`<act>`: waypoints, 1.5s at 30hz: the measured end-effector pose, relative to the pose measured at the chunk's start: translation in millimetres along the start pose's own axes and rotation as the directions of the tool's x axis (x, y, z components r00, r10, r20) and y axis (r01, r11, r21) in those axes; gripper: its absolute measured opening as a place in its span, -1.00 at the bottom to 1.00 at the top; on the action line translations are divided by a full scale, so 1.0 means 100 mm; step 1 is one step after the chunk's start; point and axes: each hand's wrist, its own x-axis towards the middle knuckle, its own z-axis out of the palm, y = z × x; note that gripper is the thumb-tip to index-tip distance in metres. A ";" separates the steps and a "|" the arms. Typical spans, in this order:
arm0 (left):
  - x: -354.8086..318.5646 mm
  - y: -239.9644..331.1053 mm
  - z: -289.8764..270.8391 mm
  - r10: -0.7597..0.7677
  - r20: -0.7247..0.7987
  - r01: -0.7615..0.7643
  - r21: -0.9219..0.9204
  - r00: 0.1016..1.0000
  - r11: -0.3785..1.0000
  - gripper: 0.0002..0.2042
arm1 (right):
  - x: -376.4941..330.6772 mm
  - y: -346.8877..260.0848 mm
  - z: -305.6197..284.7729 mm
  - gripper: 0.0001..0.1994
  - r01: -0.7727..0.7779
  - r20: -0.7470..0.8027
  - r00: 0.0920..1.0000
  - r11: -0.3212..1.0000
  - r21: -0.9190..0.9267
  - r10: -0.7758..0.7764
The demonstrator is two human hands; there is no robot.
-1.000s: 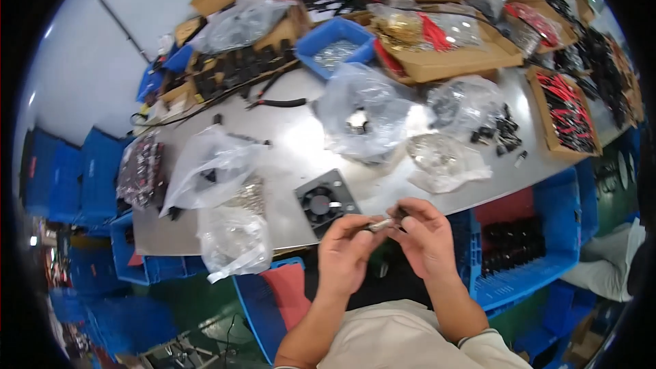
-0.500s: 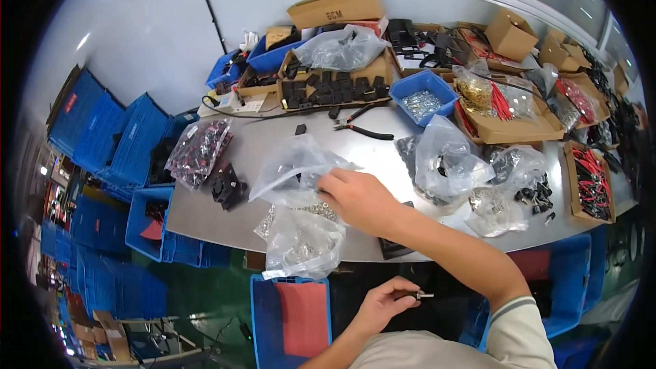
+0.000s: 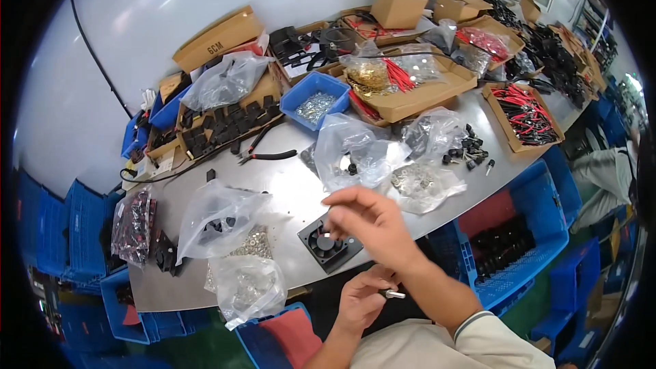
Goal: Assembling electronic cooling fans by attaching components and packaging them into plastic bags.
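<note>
My left hand (image 3: 363, 301) is closed at the front of my body, below the table edge. Its fingers grip a small part with a bright metal pin (image 3: 394, 294); the rest of that part is hidden. Above it, my right hand (image 3: 376, 225) hangs with curled fingers over a black square cooling fan (image 3: 328, 244) on the table's front edge. A pale speck shows by the right fingertips, too small to name. To the left lie an opened clear bag of black parts (image 3: 220, 222), loose metal washers or nuts (image 3: 254, 242) and another clear bag (image 3: 251, 290).
Pliers (image 3: 270, 155) lie mid-table near a blue bin of screws (image 3: 316, 104). Clear bags (image 3: 355, 154) and black-capped parts (image 3: 471, 150) lie to the right. A carton of red and black leads (image 3: 525, 117) stands beyond. Blue crates (image 3: 553, 232) flank me below the table.
My right hand has left the clear bag of black parts and come back to the right, above the fan. The view has turned to the right. My left hand still grips the pinned part.
</note>
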 end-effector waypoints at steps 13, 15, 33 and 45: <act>-0.36 0.07 -0.09 -0.107 -0.135 0.131 0.183 0.985 0.974 -0.81 | 1.08 0.26 -0.86 -0.84 0.330 0.316 0.929 -0.045 -0.943 0.192; -0.39 0.07 -0.09 -0.115 -0.151 0.144 0.200 0.982 0.969 -0.81 | 1.11 0.24 -0.85 -0.83 0.269 0.257 0.929 -0.010 -0.963 0.266; -0.34 -0.19 -0.04 -0.234 -0.161 0.263 0.192 0.959 0.946 -0.81 | 1.61 0.86 0.15 -0.83 0.580 0.611 0.789 0.248 -0.776 0.066; -0.41 0.00 -0.21 -0.313 -0.150 0.336 0.168 0.938 0.927 -0.82 | 1.72 0.61 0.25 -0.85 0.413 0.385 0.911 0.319 -0.853 -0.150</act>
